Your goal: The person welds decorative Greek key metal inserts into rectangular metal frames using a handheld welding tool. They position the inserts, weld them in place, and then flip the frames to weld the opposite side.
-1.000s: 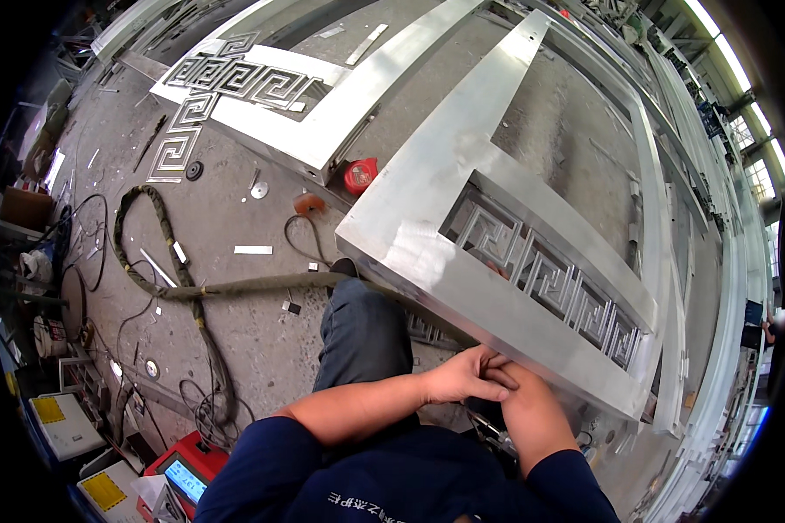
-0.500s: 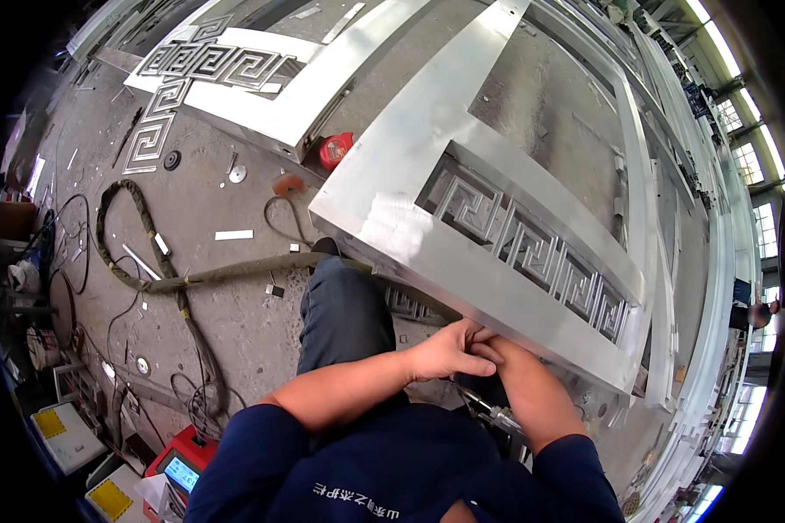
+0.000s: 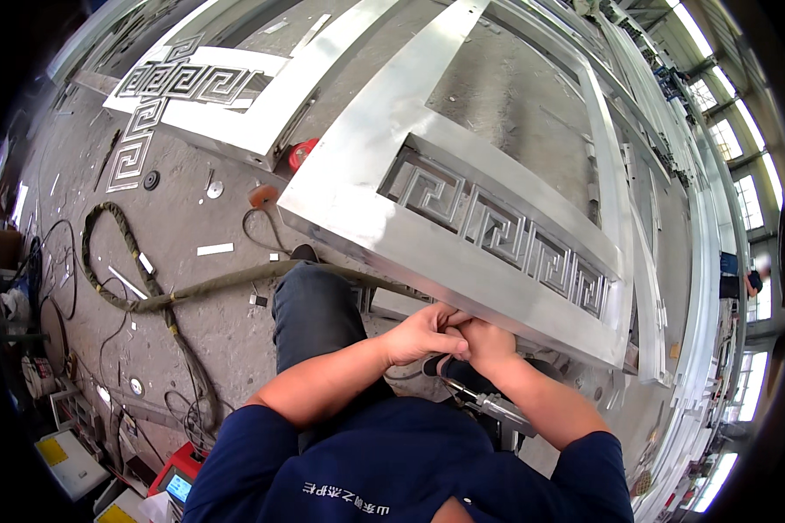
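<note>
silver metal frame [image 3: 462,259] lies just past the bent fingers of the left hand [image 3: 417,337] and half-hidden right hand [image 3: 490,343], which seem at close work needing a steady hold next, but i can't tell what they grip.

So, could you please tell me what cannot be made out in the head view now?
In the head view:
Anything between the left hand and right hand: hidden by their fingers.
Where the sleeved hose leads on the right: hidden under the metal frame.
Right side of the red machine: covered by the left sleeve.
Activity of the distant person: too small.
</note>
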`<state>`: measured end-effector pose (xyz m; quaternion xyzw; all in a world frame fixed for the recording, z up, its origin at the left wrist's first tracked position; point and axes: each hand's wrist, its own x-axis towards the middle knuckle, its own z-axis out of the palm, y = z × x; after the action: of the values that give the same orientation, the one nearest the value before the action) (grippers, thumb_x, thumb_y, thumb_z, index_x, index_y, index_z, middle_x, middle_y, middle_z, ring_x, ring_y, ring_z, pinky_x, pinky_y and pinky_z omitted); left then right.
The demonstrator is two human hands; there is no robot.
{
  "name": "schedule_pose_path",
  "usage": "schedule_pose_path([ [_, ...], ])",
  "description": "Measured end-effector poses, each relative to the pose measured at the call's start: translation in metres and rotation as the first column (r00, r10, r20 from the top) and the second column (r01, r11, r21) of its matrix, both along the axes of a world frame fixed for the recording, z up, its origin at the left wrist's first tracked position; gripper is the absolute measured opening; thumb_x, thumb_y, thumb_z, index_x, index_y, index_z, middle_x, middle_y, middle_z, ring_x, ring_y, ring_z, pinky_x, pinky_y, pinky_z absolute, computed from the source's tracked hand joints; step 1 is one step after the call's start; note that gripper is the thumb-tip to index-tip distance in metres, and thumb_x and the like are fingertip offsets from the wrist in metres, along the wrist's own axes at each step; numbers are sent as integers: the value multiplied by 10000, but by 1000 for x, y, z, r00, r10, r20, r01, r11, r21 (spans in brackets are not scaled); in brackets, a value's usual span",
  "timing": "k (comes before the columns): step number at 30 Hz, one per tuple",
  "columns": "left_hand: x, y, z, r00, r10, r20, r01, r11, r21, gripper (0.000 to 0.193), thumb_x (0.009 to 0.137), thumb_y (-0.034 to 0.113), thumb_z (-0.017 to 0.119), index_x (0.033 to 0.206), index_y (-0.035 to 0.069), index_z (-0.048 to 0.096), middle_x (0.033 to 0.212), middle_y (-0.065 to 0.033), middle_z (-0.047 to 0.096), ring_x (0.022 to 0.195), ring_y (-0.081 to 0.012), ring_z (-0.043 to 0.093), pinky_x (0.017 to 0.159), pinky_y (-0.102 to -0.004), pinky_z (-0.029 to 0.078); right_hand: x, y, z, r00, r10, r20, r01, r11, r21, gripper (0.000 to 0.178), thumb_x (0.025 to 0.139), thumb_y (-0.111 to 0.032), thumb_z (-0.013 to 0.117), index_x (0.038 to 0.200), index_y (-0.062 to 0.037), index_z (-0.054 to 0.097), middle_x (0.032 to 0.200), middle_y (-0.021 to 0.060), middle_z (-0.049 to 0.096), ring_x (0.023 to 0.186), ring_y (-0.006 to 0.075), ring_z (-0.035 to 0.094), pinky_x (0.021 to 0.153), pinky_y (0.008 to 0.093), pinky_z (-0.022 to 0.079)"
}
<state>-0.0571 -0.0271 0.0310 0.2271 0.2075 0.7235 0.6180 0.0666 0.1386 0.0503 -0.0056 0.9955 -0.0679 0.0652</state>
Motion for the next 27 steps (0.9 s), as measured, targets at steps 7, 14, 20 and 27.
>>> schedule_pose_path([
  [7,2,-1,7,991,47,124,-36,996,-87,630,913,90,716,1429,-93,404,1415,-139,552,881,-172,714,776,-306,605,24,-9,38,973,-108,204,57,969,240,406,792,-169,725,1143,-20,587,914,153,687,827,327,727,708,413,596],
  [14,2,-2,-14,984,93,151,-54,968,-245,653,895,133,659,1451,-75,388,1537,-166,462,764,-208,686,721,-334,569,49,14,94,903,-200,381,98,958,270,338,779,-89,677,1094,0,596,860,172,706,775,330,743,663,425,601],
  [20,4,4,-27,973,176,152,-105,915,-389,511,907,111,620,1397,77,480,1388,-75,587,591,-130,510,674,-348,535,85,44,171,833,-292,469,211,953,218,270,756,-90,659,999,-11,573,840,205,713,792,407,717,716,496,578],
  [27,2,9,-51,983,161,88,-94,855,-510,437,866,83,602,1296,157,579,1151,52,636,574,-99,473,725,-374,536,105,73,249,836,-450,313,484,874,-39,412,704,-107,665,1095,-3,585,869,262,676,854,476,662,764,505,539],
])
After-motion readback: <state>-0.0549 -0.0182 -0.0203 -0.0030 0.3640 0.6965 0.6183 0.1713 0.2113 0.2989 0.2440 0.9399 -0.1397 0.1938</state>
